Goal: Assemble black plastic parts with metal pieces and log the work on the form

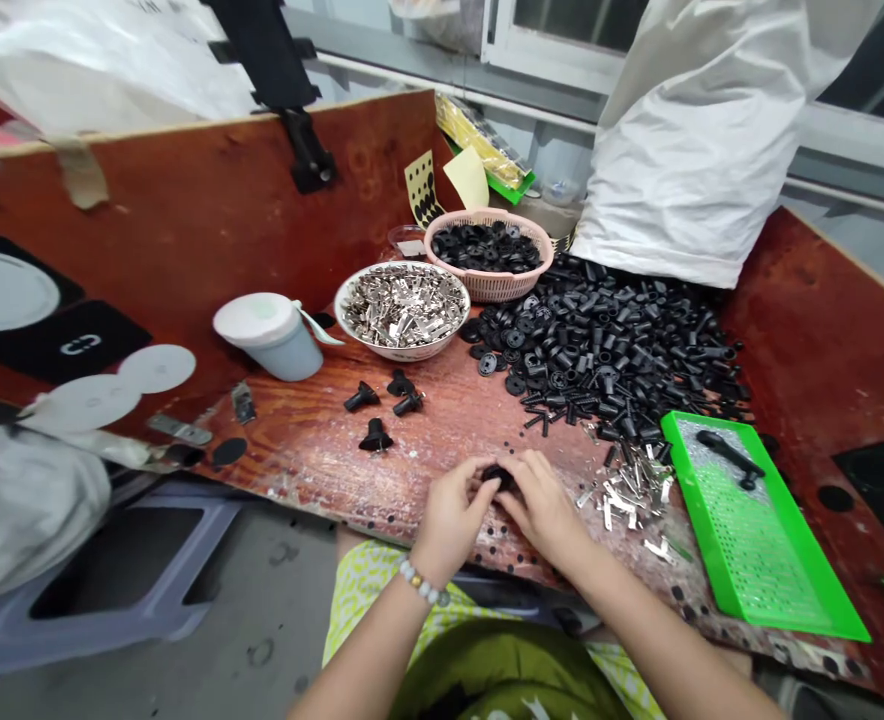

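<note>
Near the front edge of the wooden table, my left hand (457,505) and my right hand (539,500) meet around a small black plastic part (496,476). Fingers of both hands are closed on it and cover most of its shape. Beyond my left hand stand several black plastic pieces with a round base and a stem, one of them a black stemmed piece (375,436). To the right of my right hand lies a loose scatter of small metal strips (629,490). A large heap of black plastic parts (607,340) spreads behind it.
A bowl of metal clips (404,350) and a pink basket (487,288) of black discs stand at the back. A blue cup (284,350) is at left. A green tray (779,590) holding a black part lies at right. Wooden side walls (209,200) border the table.
</note>
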`<move>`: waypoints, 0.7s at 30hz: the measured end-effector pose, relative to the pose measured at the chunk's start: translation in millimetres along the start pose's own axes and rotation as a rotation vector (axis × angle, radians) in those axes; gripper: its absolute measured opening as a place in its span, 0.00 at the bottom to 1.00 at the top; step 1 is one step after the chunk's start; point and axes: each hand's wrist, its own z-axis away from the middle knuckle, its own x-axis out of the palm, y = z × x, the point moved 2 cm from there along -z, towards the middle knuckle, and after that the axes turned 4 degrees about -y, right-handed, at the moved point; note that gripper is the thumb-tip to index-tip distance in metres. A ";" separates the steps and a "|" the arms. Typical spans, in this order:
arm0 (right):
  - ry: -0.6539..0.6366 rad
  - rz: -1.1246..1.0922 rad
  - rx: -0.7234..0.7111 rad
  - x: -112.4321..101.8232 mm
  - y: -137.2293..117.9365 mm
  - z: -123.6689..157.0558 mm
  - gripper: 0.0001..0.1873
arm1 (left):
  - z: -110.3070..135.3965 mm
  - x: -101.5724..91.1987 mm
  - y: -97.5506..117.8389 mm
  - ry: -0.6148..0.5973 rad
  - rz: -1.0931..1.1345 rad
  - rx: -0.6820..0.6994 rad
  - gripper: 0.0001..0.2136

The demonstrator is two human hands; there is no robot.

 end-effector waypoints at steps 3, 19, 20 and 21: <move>0.005 0.077 -0.021 -9.7 13.7 1.0 0.17 | -1.5 -1.2 5.3 0.023 -0.304 0.026 0.08; -0.057 0.488 0.083 -57.3 98.2 -34.9 0.06 | 27.4 -12.8 -1.8 -0.030 -0.540 0.137 0.15; -0.047 0.472 0.076 -59.1 95.6 -31.4 0.05 | 24.1 -13.4 0.0 -0.015 -0.540 0.134 0.15; -0.029 0.450 0.072 -60.4 91.9 -26.4 0.05 | 18.4 -14.3 3.1 0.000 -0.539 0.140 0.14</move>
